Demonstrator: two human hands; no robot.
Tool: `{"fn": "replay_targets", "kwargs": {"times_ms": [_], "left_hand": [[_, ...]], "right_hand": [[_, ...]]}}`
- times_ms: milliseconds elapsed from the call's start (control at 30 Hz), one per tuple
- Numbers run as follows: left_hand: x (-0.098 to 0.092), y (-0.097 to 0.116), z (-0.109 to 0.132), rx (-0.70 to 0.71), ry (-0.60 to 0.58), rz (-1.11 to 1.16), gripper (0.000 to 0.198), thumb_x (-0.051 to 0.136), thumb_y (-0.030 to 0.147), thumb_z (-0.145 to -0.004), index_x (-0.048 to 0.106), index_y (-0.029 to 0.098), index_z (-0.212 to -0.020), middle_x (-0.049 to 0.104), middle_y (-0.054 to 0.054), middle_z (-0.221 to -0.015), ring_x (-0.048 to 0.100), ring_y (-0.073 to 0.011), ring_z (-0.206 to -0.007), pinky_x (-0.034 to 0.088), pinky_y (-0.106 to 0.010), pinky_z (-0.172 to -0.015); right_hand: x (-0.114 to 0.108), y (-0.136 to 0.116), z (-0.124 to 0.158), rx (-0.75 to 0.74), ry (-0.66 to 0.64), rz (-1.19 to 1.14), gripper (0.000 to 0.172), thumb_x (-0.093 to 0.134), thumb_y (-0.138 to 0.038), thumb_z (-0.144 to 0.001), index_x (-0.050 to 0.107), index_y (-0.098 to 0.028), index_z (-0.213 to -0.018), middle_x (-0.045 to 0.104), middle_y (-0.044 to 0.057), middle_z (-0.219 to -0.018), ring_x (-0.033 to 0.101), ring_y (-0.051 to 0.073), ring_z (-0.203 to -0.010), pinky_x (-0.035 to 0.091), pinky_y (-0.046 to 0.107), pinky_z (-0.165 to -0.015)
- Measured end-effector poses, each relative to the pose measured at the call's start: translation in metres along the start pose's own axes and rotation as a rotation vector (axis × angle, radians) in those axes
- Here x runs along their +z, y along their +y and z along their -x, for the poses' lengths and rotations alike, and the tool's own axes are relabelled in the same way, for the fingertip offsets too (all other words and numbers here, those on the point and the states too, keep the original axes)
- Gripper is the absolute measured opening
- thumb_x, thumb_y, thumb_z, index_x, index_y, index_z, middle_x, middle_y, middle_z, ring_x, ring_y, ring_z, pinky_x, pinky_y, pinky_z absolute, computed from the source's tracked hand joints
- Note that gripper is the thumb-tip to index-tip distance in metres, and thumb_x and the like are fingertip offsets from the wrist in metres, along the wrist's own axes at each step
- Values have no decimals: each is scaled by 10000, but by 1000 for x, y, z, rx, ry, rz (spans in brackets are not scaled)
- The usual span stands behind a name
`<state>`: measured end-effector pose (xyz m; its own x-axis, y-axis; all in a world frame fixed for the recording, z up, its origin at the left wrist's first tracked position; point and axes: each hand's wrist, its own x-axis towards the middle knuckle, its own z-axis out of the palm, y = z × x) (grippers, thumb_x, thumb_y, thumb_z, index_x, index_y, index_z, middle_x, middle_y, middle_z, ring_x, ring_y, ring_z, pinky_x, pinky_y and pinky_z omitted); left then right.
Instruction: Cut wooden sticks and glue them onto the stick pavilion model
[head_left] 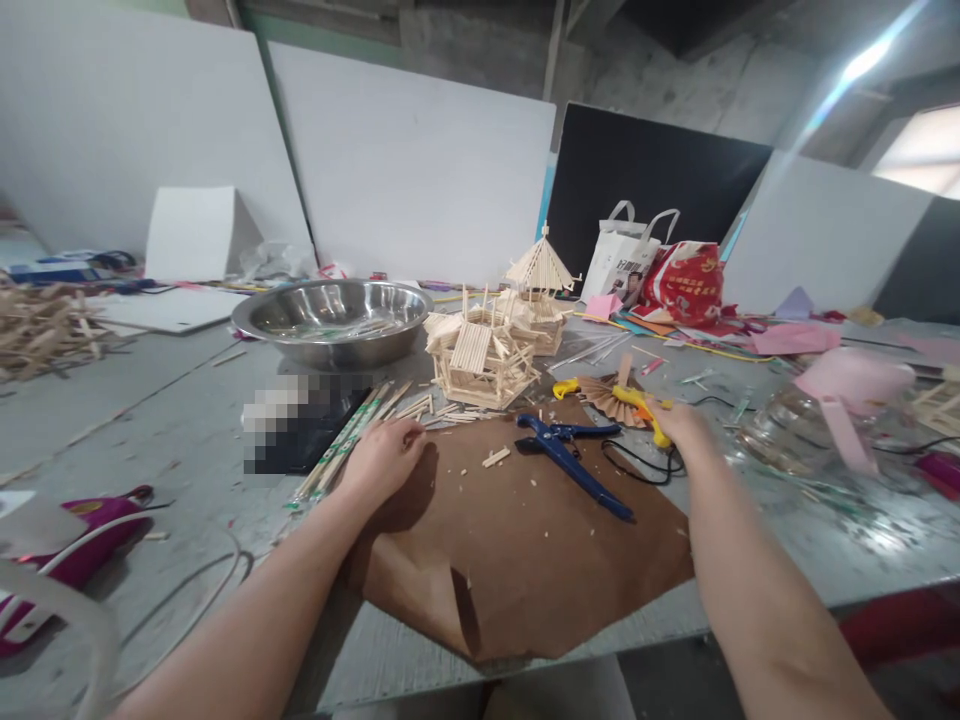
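Observation:
My left hand (384, 457) rests on the edge of a brown paper sheet (517, 540), fingers curled near loose wooden sticks (352, 440); whether it pinches a stick is hidden. My right hand (679, 422) is closed on a yellow glue gun (642, 408) whose black cord loops beside it. Blue-handled cutters (570, 455) lie on the brown paper between my hands. Behind them stand small stick-built model houses (480, 350) and a stick pavilion (540, 285).
A steel bowl (334, 318) sits at the back left. Bags (660, 270), coloured paper, a glass jar (787, 430) and a pink object are on the right. A magenta tool (82, 540) with cables lies at the left. White and black boards lean behind.

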<state>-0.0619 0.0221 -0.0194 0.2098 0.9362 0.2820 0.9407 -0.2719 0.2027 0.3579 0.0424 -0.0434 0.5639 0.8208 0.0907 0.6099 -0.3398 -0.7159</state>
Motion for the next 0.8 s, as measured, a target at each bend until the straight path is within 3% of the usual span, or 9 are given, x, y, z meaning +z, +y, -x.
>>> {"fn": "replay_targets", "kwargs": {"times_ms": [133, 300, 533, 667, 800], "left_hand": [[-1, 0, 0, 19, 12, -1, 289, 333, 325, -744, 589, 198, -791, 625, -40, -873, 527, -191, -852, 369, -265, -748], [-2, 1, 1, 5, -3, -13, 283, 334, 316, -748, 585, 196, -801, 623, -45, -872, 528, -187, -837, 373, -262, -723], [0, 3, 3, 29, 15, -19, 255, 346, 280, -747, 584, 192, -778, 620, -40, -837, 520, -182, -829, 369, -264, -739], [4, 3, 2, 37, 14, -39, 246, 357, 266, -748, 589, 191, -784, 619, -40, -838, 521, -177, -833, 371, -262, -747], [7, 1, 1, 52, 19, -41, 241, 360, 260, -751, 589, 188, -773, 618, -43, -807, 520, -174, -823, 372, -262, -746]], "right_hand": [[-5, -6, 4, 66, 187, 233, 336, 537, -489, -577, 580, -155, -593, 599, 187, -677, 543, 332, -775, 383, 411, -602], [1, -36, 24, -195, 266, 295, 325, 426, -386, -701, 586, -142, -842, 591, 162, -894, 515, 270, -879, 370, 367, -703], [49, -107, 70, -607, -11, 243, 248, 417, -343, -737, 608, -211, -822, 643, 25, -806, 566, 146, -746, 387, 227, -666], [78, -139, 79, -647, -121, 267, 252, 436, -374, -722, 626, -243, -821, 655, 12, -777, 581, 156, -736, 386, 225, -625], [101, -159, 74, -575, -140, 294, 330, 420, -445, -713, 637, -220, -821, 654, 55, -801, 581, 198, -765, 387, 251, -595]]}}
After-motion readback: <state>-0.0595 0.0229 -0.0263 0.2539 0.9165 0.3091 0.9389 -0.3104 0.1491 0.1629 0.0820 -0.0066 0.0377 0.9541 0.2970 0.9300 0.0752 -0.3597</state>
